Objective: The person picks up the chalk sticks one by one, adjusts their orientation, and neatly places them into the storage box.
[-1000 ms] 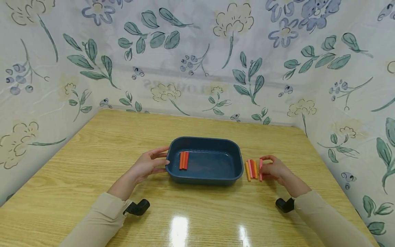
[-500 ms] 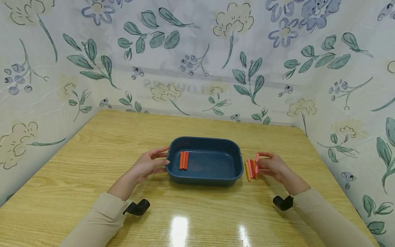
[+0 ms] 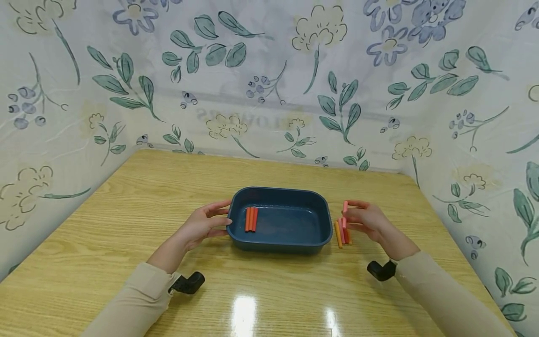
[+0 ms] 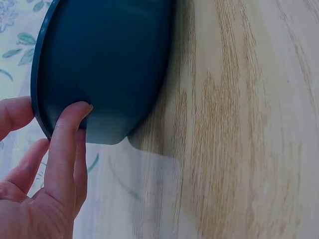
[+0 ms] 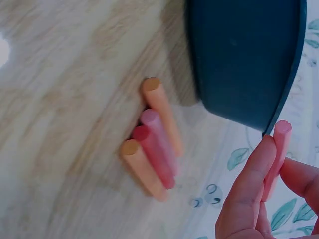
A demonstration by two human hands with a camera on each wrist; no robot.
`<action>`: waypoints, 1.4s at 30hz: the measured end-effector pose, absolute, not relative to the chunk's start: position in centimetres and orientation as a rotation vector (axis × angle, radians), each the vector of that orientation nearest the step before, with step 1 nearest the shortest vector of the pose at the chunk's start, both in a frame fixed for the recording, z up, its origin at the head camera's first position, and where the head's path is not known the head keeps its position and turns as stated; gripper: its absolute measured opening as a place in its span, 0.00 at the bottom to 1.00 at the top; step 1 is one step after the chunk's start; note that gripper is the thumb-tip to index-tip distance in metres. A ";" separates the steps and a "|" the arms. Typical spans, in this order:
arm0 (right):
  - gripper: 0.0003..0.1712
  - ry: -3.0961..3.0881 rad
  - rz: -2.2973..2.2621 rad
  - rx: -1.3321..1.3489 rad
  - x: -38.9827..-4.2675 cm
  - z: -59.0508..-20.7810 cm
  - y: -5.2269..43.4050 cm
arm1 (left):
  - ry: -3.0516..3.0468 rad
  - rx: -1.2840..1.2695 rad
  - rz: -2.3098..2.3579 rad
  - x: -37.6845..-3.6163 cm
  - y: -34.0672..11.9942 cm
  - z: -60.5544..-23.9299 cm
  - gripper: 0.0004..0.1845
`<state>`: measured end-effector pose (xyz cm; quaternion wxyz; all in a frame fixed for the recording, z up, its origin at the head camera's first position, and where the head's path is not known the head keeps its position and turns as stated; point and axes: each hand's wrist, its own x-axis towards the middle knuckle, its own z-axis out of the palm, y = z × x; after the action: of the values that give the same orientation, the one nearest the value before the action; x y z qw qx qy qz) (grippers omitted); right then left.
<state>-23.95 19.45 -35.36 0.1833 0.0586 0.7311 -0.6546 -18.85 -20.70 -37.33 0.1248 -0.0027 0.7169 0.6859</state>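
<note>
- The pink stick [image 3: 345, 207] is pinched between the fingers and thumb of my right hand [image 3: 365, 221], held above the worktop [image 3: 126, 224] just to the right of the blue tray [image 3: 280, 219].
- A second ago that stick still lay at the right edge of the row on the worktop with my fingers closing on it; half a second ago it was tilted up; now it is fully lifted and has moved left, closer to the tray's right rim.
- My right grip is therefore closed on the pink stick; the wrist view shows its end poking up between fingertip and thumb.
- Four sticks [image 5: 149, 157] stay side by side on the worktop just beside the tray: two orange, one pink, one red.
- Two orange-red sticks [image 3: 251, 219] lie together inside the tray, near its left wall, unmoved.
- My left hand [image 3: 202, 227] has not shifted: it grips the tray's left rim, thumb over the edge and fingers on the outer wall.
- I judge the lift done and the carry toward the tray begun, with the tray steadied.
</note>
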 end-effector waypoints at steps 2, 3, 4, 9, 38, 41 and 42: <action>0.34 2.058 -1.851 0.164 -24.0 -35.1 19.2 | 2.089 -0.005 1.999 -18.9 -20.7 -37.3 0.34; 0.34 2.058 -1.854 0.159 -24.0 -34.9 19.1 | 2.088 -0.004 2.000 -18.9 -20.7 -37.4 0.34; 0.34 2.056 -1.854 0.151 -24.1 -34.8 19.0 | 2.087 -0.004 2.002 -18.9 -20.7 -37.4 0.34; 0.34 2.057 -1.849 0.128 -24.3 -34.4 18.4 | 2.086 0.006 2.005 -18.9 -20.7 -37.4 0.34; 0.32 1.978 -1.845 -0.007 -25.5 -32.6 12.2 | 2.085 0.005 1.998 -18.9 -20.7 -37.4 0.34; 0.31 1.967 -1.832 -0.016 -25.7 -32.4 11.3 | 2.081 0.003 2.001 -18.9 -20.7 -37.4 0.34; 0.30 1.961 -1.831 -0.018 -25.7 -32.3 11.0 | 2.080 0.003 2.002 -18.9 -20.7 -37.4 0.34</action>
<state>-25.75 11.02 -32.32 0.2275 -0.0067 0.7117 -0.6645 -18.90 -20.70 -37.38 0.1270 0.0010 0.7148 0.6877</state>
